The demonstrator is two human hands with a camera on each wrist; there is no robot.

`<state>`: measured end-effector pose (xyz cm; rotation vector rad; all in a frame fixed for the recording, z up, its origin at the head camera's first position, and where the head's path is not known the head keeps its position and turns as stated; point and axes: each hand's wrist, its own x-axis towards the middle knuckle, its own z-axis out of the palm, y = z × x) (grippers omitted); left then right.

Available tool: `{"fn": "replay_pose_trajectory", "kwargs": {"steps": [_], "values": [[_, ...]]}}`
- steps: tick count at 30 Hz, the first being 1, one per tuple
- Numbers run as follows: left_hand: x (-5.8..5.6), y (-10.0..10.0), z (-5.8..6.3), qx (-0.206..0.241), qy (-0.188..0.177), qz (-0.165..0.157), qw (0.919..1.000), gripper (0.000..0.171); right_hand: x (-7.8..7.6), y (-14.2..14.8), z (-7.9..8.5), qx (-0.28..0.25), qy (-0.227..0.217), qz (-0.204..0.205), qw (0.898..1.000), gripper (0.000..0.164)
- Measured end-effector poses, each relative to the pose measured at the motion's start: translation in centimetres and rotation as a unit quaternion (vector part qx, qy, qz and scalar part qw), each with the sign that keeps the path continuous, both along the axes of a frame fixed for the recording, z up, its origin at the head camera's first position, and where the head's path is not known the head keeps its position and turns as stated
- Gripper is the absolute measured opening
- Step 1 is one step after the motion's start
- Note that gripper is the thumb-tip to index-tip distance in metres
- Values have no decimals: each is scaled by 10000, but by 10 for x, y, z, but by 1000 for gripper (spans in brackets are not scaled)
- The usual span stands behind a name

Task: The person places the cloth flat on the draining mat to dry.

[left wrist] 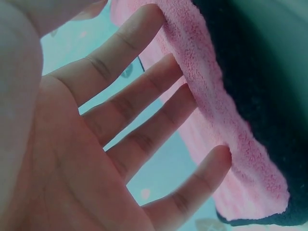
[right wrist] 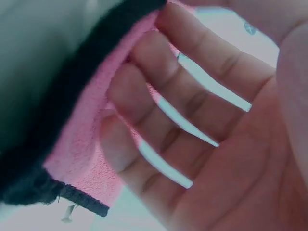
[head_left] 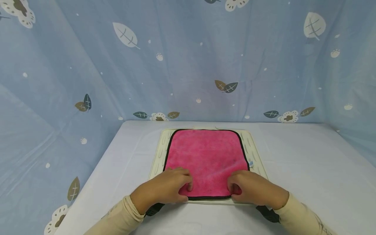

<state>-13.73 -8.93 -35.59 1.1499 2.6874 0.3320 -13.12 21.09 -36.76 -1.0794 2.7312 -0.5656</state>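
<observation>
A pink towel [head_left: 205,153] with a black border lies spread flat, its surface slightly creased near my right hand. Under it is a cream plastic board or tray [head_left: 254,148], whose patterned rim shows around the towel. My left hand [head_left: 173,185] is at the towel's near left corner, fingertips touching the pink pile. In the left wrist view, its fingers are spread and fairly straight against the towel. At the near right corner, my right hand [head_left: 249,186] touches the towel with bent fingers. A gap shows between thumb and forefinger on both hands in the head view.
A white-covered table [head_left: 305,156] extends on both sides of the board. Blue leaf-patterned fabric [head_left: 188,65] hangs behind and along the sides. A small pale tag [head_left: 251,164] sticks out from the towel's right edge. Dark straps [head_left: 154,209] show beneath the wrists.
</observation>
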Motion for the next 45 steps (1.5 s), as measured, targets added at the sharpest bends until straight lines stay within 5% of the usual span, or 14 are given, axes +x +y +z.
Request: {"fn": "replay_pose_trajectory", "kwargs": {"steps": [9, 24, 45], "values": [[-1, -1, 0, 45, 7, -22, 10000, 19, 0, -2, 0, 116, -52, -5, 9999, 29], [1, -1, 1, -25, 70, 36, 10000, 23, 6, -2, 10, 153, -789, -69, 9967, 22], [1, -2, 1, 30, 49, 83, 9999, 13, 3, -1, 8, -25, -949, 124, 9954, 25]]}}
